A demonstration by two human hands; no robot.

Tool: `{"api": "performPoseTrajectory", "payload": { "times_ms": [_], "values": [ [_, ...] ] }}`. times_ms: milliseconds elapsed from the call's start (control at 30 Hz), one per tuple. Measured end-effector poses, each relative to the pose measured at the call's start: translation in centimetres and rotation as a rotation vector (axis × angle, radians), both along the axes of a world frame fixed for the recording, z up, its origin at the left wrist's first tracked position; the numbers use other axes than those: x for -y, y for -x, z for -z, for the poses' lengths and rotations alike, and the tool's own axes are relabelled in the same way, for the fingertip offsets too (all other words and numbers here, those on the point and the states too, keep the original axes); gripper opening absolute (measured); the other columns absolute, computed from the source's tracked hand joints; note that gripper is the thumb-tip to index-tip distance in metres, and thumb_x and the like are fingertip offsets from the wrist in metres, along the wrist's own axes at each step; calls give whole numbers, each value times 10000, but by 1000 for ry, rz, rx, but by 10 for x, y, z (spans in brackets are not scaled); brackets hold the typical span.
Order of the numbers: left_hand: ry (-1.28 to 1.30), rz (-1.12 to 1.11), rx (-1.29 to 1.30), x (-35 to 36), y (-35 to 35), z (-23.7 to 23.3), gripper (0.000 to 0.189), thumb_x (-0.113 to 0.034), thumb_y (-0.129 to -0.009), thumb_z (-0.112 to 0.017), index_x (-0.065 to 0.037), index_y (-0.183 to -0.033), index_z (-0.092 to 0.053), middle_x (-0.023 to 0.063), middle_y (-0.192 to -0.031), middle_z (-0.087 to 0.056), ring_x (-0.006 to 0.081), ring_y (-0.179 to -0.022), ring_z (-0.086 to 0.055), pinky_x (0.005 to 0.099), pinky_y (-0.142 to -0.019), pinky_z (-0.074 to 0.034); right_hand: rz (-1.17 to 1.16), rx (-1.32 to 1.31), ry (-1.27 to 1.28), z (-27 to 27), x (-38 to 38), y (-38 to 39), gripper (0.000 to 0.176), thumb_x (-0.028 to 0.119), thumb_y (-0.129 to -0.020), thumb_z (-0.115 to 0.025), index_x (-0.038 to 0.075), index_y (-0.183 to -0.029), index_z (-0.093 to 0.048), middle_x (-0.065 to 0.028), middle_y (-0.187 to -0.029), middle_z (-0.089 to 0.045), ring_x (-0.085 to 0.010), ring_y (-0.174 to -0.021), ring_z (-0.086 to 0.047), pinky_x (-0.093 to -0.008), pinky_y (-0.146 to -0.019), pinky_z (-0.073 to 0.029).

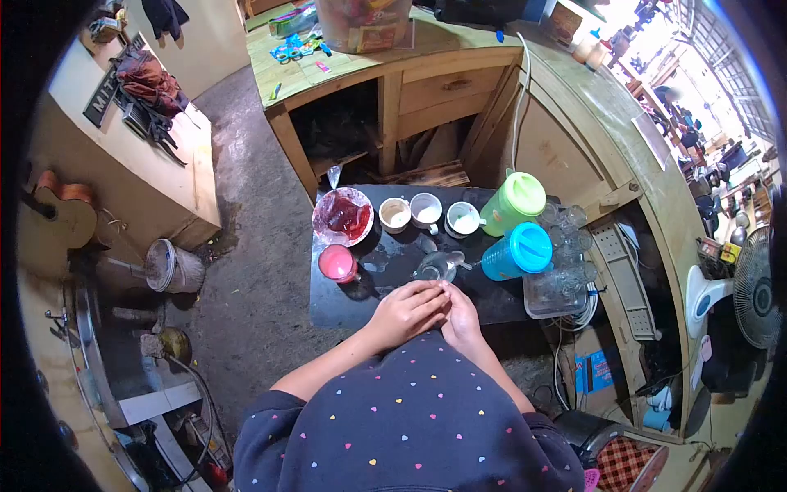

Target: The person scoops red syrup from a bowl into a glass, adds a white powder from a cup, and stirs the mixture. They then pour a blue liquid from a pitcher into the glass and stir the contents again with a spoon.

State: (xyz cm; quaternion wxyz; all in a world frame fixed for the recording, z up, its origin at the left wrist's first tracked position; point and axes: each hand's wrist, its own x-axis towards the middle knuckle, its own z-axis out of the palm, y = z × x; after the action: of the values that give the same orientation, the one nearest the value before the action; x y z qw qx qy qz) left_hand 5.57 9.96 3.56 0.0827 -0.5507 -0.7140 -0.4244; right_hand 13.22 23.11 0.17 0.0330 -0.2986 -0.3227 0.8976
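Note:
My left hand and my right hand meet at the near edge of a dark table. The fingers of my left hand lie together across the other hand; whatever they might hold is hidden. Just beyond them is a clear glass vessel. A cup of pink liquid stands to the left, below a bowl with red contents. Three white cups line the far side. A green-lidded pitcher and a blue-lidded pitcher stand at the right.
Clear glasses sit in a tray at the table's right end. A wooden counter curves behind and to the right. On the floor at left is a white bucket; a fan is far right.

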Motion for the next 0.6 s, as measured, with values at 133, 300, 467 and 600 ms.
{"api": "performPoseTrajectory", "payload": {
  "times_ms": [133, 300, 467, 600],
  "values": [
    [-75, 207, 73, 4, 0, -9, 174, -138, -758, -709, -47, -904, -681, 111, -903, -663, 267, -893, -637, 363, -735, -528, 2, 51, -87, -4, 2, -6, 259, 301, -1009, -383, 84, -939, -505, -28, -729, -517, -119, -643, -531, -261, -583, -456],
    [-49, -408, 111, 0, 65, 15, 90, -139, -794, -634, -49, -793, -638, 112, -721, -633, 289, -675, -593, 398, -603, -469, -6, -43, -178, -19, -8, -13, 270, 296, -1012, -369, 70, -915, -482, -28, -669, -497, -124, -549, -505, -280, -511, -448],
    [980, -872, 4, 3, 158, 83, 189, -266, -806, -617, -92, -846, -680, 101, -945, -675, 261, -905, -619, 397, -771, -450, -30, -50, -278, -19, -32, -26, 280, 294, -1010, -373, 57, -915, -489, -28, -644, -499, -116, -530, -506, -257, -492, -438],
    [1118, -841, 316, -2, 180, 101, 279, -245, -822, -579, -48, -1014, -625, 170, -1066, -650, 310, -1008, -624, 429, -846, -481, -79, -52, -348, -10, -57, -38, 292, 293, -1011, -373, 48, -919, -500, -31, -643, -503, -114, -510, -509, -248, -475, -433]
  ]
}}
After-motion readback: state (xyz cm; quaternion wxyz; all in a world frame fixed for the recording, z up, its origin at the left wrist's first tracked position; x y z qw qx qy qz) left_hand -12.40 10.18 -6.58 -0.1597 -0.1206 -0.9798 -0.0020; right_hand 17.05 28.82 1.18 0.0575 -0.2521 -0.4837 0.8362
